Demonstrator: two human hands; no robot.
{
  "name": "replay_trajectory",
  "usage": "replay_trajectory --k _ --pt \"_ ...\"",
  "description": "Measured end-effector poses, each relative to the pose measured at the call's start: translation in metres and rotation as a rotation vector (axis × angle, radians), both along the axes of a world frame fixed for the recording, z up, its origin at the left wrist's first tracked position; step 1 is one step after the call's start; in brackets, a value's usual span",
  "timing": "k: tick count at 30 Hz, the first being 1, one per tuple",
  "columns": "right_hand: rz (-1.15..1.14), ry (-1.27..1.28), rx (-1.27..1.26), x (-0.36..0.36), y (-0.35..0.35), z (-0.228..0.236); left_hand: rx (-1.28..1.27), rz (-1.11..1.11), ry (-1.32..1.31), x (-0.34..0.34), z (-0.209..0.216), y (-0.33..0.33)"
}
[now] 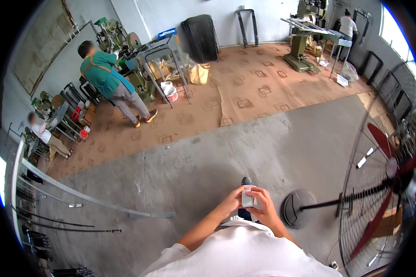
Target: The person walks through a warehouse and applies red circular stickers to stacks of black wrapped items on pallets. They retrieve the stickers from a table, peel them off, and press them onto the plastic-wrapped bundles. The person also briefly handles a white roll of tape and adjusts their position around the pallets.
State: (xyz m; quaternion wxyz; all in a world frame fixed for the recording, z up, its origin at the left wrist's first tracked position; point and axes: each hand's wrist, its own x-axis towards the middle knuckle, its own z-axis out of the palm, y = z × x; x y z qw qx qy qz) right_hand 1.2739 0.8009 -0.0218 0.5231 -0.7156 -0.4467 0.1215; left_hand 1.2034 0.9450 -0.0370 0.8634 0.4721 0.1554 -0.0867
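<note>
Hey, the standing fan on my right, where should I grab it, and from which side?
Probably the dark pole, between the round base and the wire cage, coming from its left, the side nearest you. It looks slim and exposed there, while the cage is broad with red blades inside. Your left hand and right hand both hold the small pale block.

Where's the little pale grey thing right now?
In the head view, the little pale grey thing is below and right of centre, held between the left hand and right hand, just above the white shirt.
</note>
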Motion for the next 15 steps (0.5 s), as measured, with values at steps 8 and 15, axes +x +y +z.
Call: replay_trajectory --k 8,15 --pt "0.170 -0.303 0.025 0.199 0.154 0.015 -0.082 0.241 0.079 0.179 0.009 0.145" --pt "0.219 0.612 0.109 0.322 0.252 0.011 0.584 0.462 -0.224 0.288 0.000 0.229"
